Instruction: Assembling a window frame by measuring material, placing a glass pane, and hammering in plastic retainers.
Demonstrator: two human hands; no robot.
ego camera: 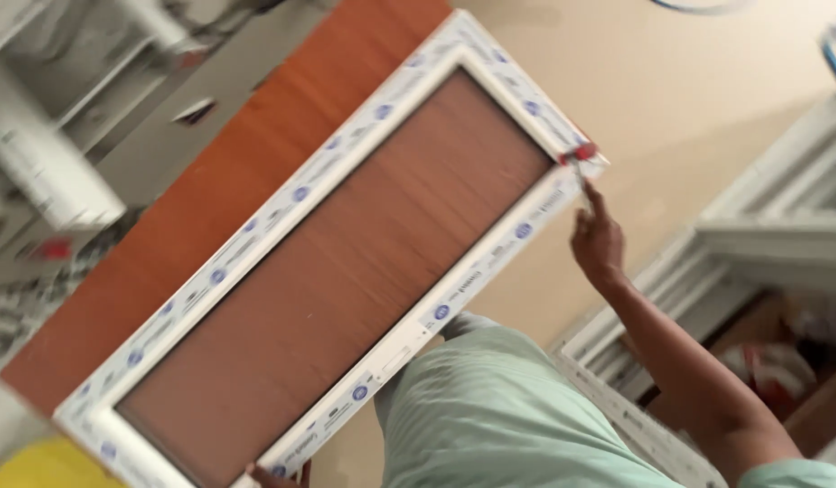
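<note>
Pale green trousers [499, 407] fill the lower middle of the view. White window frame [332, 253] with protective film lies diagonally on the reddish-brown tabletop [255, 154], its far corner past the tabletop's right edge. Right hand [597, 242] is mostly closed, index finger extended, holding a small red-tipped tool [581, 155] at that corner. Left hand [278, 473] grips the frame's near corner; only its fingertips are visible. More white frames [770, 235] stand at right.

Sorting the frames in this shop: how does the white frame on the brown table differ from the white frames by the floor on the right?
The white frame on the table wears film with blue dots and lies flat on the brown table; the right hand reaches its corner. The frames on the right look plain, stacked, untouched. Both are white profile frames.
</note>
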